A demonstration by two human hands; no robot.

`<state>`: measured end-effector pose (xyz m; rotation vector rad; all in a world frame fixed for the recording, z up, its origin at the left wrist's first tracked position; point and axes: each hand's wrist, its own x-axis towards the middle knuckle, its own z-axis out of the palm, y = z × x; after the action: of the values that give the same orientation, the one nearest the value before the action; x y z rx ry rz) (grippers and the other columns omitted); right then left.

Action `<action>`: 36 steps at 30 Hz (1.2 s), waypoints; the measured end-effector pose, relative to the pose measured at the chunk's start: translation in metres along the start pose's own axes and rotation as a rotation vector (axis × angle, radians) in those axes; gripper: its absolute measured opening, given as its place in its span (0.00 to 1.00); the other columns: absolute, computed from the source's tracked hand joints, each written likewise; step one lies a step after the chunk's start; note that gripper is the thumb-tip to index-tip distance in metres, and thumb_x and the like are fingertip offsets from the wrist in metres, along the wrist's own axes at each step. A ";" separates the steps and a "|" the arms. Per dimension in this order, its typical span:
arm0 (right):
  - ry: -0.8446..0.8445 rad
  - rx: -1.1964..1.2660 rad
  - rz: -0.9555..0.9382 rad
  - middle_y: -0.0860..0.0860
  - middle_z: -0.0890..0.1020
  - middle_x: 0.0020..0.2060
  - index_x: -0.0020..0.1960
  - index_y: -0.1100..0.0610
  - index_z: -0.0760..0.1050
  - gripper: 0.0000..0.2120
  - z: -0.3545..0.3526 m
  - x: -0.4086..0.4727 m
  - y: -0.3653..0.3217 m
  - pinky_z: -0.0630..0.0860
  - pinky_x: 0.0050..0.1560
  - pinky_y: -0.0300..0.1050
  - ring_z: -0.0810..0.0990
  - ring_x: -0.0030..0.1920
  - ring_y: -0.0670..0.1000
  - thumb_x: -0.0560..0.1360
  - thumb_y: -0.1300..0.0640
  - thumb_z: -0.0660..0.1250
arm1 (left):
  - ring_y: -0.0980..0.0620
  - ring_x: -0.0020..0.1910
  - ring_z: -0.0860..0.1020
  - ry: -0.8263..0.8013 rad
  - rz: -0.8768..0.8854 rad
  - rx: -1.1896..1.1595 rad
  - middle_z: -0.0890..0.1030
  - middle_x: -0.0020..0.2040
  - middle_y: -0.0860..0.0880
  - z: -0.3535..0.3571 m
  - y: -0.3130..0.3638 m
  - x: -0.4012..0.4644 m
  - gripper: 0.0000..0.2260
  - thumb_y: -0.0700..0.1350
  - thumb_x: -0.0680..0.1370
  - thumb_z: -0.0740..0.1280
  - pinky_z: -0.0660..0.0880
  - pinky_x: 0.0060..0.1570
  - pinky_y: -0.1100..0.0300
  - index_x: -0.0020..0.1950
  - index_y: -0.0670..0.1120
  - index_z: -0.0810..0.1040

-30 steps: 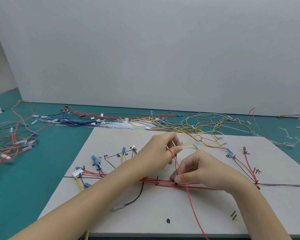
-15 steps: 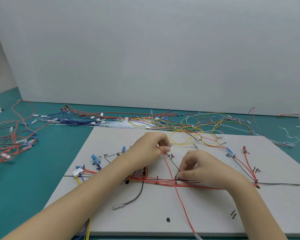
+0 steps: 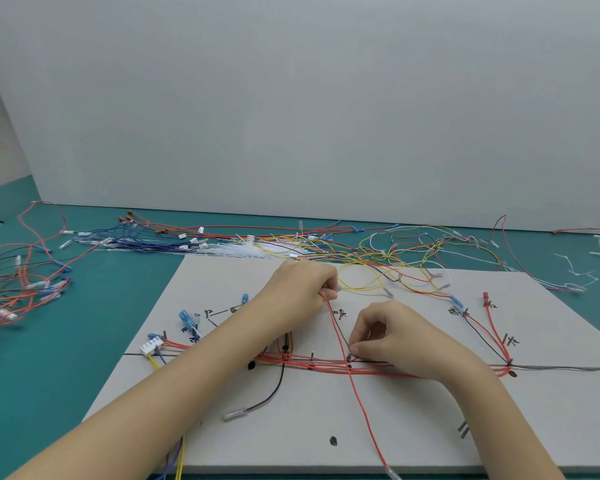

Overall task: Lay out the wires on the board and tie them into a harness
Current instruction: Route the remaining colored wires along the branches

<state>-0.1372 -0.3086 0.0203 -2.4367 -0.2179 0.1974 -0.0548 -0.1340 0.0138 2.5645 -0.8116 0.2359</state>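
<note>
A white board (image 3: pixel 413 427) lies on the teal table, marked with black lines and labels. A bundle of red wires (image 3: pixel 326 364) runs left to right along its drawn line. My left hand (image 3: pixel 298 292) grips the upper end of a loose red wire (image 3: pixel 357 393) that crosses the bundle and runs down to the board's near edge. My right hand (image 3: pixel 392 337) pinches a thin dark wire at a peg on the bundle line. A white connector (image 3: pixel 151 344) and blue terminals (image 3: pixel 186 318) sit at the board's left.
Loose wires in red, blue, yellow and white (image 3: pixel 378 251) lie tangled along the table behind the board. More red wires (image 3: pixel 18 282) are heaped at the far left. White cable ties (image 3: pixel 579 271) lie at the right. A black wire with a clear terminal (image 3: pixel 257 403) hangs below the bundle.
My left hand has moved up and to the left, pulling the red wire's upper end away from my right hand. My right hand has stayed at the bundle.
</note>
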 end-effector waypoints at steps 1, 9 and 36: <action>0.005 0.000 -0.002 0.50 0.83 0.36 0.35 0.52 0.80 0.07 0.000 0.000 0.000 0.78 0.41 0.46 0.78 0.32 0.42 0.70 0.60 0.73 | 0.51 0.54 0.76 -0.023 0.007 0.008 0.83 0.54 0.55 -0.001 0.000 0.002 0.04 0.43 0.79 0.65 0.69 0.50 0.58 0.51 0.47 0.79; 0.035 0.015 -0.030 0.49 0.83 0.35 0.36 0.51 0.81 0.07 0.002 0.001 0.002 0.78 0.41 0.44 0.79 0.33 0.43 0.70 0.61 0.72 | 0.53 0.35 0.77 -0.137 -0.098 -0.257 0.80 0.45 0.49 -0.009 0.000 0.005 0.02 0.42 0.81 0.63 0.71 0.36 0.61 0.49 0.46 0.74; 0.160 0.026 -0.076 0.41 0.78 0.35 0.51 0.49 0.83 0.09 0.032 0.011 -0.004 0.66 0.32 0.28 0.75 0.31 0.37 0.75 0.58 0.68 | 0.50 0.42 0.75 -0.285 -0.148 -0.057 0.79 0.41 0.51 -0.031 -0.012 0.004 0.03 0.41 0.77 0.66 0.70 0.39 0.60 0.45 0.47 0.77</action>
<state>-0.1333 -0.2833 -0.0024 -2.3999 -0.2342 -0.0281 -0.0455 -0.1128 0.0381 2.6230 -0.7087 -0.1994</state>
